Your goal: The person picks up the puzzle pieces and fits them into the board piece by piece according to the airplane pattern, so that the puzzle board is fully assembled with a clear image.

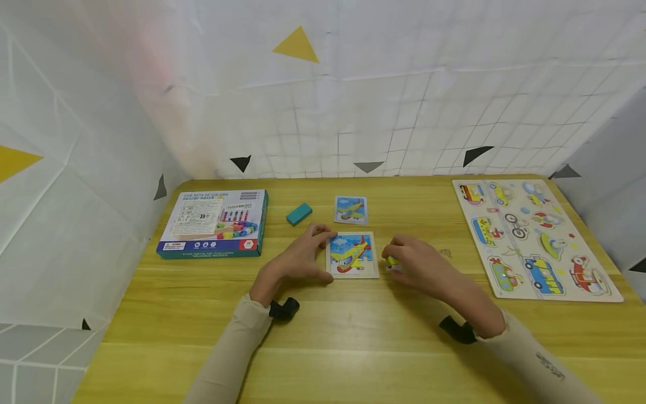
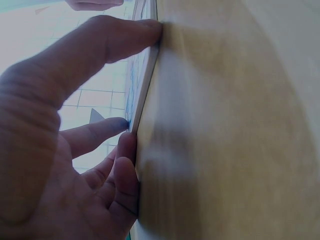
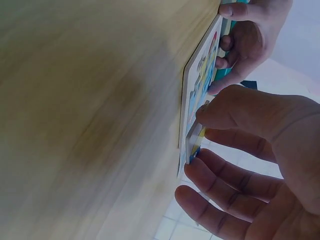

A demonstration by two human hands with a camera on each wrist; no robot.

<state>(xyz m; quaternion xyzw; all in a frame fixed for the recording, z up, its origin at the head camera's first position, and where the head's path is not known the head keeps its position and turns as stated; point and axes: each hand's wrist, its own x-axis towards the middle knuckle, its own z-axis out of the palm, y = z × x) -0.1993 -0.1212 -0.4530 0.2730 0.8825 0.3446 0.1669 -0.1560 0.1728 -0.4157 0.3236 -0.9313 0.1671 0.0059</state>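
Observation:
A small jigsaw board (image 1: 353, 275) with a yellow and red airplane picture lies flat on the wooden table. My left hand (image 1: 301, 259) holds its left side, thumb at the near corner and index finger at the far one; the left wrist view shows the thumb against the board's edge (image 2: 146, 82). Just right of the board, my right hand (image 1: 420, 265) pinches a jigsaw piece (image 3: 196, 140) between thumb and fingers. Yellow and blue show on that piece, which is tilted and partly hidden by the fingers. Behind the board lies an airplane picture card (image 1: 350, 210).
A teal block (image 1: 299, 214) lies left of the card. Farther left is a boxed toy set (image 1: 212, 224) of beads. On the right lies a large pegboard puzzle (image 1: 537, 238) of vehicles. A white patterned sheet (image 1: 373, 101) hangs behind the table.

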